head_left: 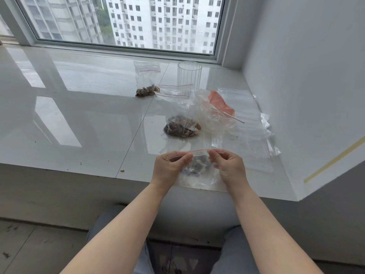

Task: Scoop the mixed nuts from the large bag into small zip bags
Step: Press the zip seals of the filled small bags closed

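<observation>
Clear zip bag of nuts pinched at its top by both hands, left and right.

light: bright daylight from window | glare: sill reflections | focus: sharp | edges: wide-angle bending

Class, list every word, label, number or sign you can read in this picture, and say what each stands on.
None can be read.
Small zip bags: only a plain red line at the seal.
Large bag: an orange patch, no legible print.
Clear cup: only plain vertical ribs.
</observation>
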